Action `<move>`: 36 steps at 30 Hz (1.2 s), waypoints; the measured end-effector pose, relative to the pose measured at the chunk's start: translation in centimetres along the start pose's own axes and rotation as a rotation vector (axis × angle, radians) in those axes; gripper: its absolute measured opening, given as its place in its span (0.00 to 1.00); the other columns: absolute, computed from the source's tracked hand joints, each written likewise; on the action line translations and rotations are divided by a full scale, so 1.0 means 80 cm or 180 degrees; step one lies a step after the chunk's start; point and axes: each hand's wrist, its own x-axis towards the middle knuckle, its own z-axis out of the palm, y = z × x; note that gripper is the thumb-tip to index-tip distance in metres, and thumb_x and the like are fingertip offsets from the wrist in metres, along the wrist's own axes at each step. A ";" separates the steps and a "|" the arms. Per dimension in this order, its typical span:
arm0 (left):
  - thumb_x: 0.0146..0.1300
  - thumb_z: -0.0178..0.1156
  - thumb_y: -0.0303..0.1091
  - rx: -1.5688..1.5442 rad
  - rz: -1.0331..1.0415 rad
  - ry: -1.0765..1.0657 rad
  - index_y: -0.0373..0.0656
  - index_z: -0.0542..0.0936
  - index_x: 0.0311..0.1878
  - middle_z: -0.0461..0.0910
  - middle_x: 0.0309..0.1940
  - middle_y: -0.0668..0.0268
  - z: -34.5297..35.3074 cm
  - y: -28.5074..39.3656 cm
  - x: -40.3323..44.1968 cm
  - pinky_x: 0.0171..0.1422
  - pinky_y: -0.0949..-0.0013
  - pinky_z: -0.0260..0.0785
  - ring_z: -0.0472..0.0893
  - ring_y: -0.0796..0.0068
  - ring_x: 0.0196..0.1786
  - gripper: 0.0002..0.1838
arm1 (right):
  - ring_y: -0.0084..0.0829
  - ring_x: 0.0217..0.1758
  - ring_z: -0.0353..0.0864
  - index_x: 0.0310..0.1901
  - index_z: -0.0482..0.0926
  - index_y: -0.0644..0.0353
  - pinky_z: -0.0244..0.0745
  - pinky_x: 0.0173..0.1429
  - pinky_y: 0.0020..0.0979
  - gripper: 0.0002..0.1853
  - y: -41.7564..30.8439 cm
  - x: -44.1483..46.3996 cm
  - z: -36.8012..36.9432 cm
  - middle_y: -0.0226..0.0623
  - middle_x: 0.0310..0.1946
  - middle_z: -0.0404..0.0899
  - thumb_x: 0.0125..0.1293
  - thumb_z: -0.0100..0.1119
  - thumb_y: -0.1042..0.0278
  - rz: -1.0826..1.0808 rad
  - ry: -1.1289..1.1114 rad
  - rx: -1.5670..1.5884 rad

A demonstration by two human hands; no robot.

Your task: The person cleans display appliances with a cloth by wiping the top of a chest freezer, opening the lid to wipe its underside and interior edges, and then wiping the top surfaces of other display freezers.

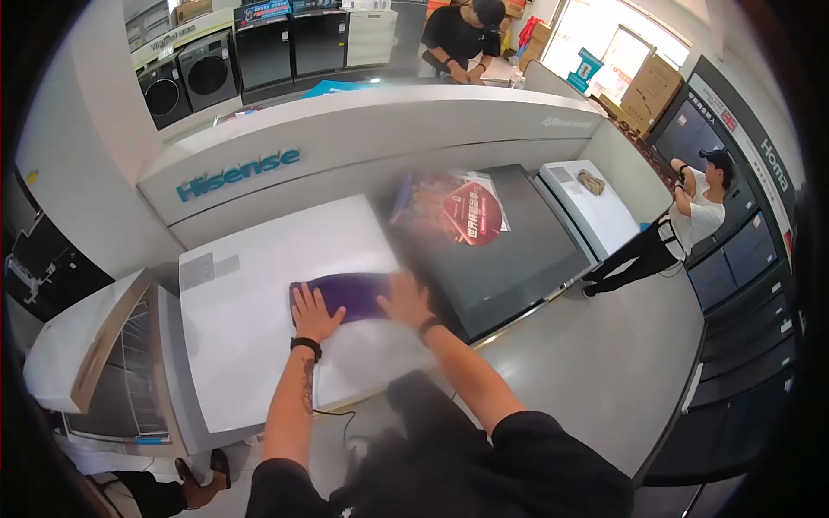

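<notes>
A folded purple cloth [357,296] lies flat on the white lid of a chest freezer [242,337]. My left hand [316,316] rests on the cloth's left part, fingers spread and palm down. On its right end lies my right hand [404,300], also flat with fingers apart, slightly blurred by motion. A dark band circles each wrist. To the right of the white lid is a dark glass-topped freezer [509,276] with a red round promotional sheet [473,213] on it.
A Hisense counter [363,142] runs behind the freezers. An open-lidded freezer [129,363] stands at left, partly beside a person's legs [194,488]. Further right are a smaller white freezer [596,207] and a standing person [695,211]. Another person [462,43] works behind the counter.
</notes>
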 end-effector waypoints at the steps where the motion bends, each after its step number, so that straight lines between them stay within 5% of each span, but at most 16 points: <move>1: 0.63 0.51 0.69 -0.0009 0.0049 0.0052 0.34 0.55 0.76 0.37 0.80 0.43 0.012 0.001 -0.021 0.79 0.35 0.36 0.32 0.40 0.81 0.52 | 0.48 0.83 0.40 0.77 0.52 0.58 0.45 0.73 0.71 0.43 0.002 -0.025 0.000 0.48 0.80 0.43 0.71 0.43 0.35 0.0022 -0.0021 -0.0062; 15: 0.64 0.57 0.58 -0.0429 0.0403 0.1102 0.37 0.64 0.72 0.51 0.77 0.46 0.078 -0.010 -0.231 0.77 0.38 0.47 0.47 0.42 0.80 0.41 | 0.65 0.75 0.54 0.69 0.62 0.70 0.55 0.72 0.61 0.36 -0.001 -0.190 0.033 0.67 0.70 0.58 0.68 0.53 0.51 -0.0530 0.0955 -0.0707; 21: 0.66 0.57 0.55 -0.0452 0.0337 0.1770 0.42 0.64 0.73 0.52 0.78 0.51 0.067 -0.060 -0.279 0.77 0.41 0.50 0.49 0.47 0.80 0.38 | 0.70 0.74 0.52 0.66 0.63 0.79 0.48 0.77 0.59 0.38 -0.099 -0.206 0.029 0.72 0.69 0.58 0.64 0.53 0.53 -0.0500 0.0518 -0.0757; 25: 0.68 0.54 0.54 -0.0181 -0.0189 0.1692 0.42 0.62 0.75 0.52 0.78 0.51 0.054 -0.104 -0.292 0.77 0.41 0.50 0.50 0.47 0.80 0.38 | 0.71 0.74 0.53 0.65 0.63 0.83 0.47 0.77 0.61 0.37 -0.147 -0.193 0.073 0.78 0.67 0.57 0.63 0.52 0.56 -0.0519 0.0786 -0.0481; 36: 0.68 0.49 0.60 0.0071 -0.0643 0.0798 0.37 0.52 0.78 0.40 0.79 0.42 0.020 -0.118 -0.246 0.77 0.33 0.39 0.36 0.38 0.81 0.45 | 0.64 0.77 0.50 0.69 0.64 0.72 0.48 0.77 0.59 0.37 -0.184 -0.188 0.078 0.69 0.71 0.56 0.64 0.55 0.52 -0.0700 0.1025 -0.0217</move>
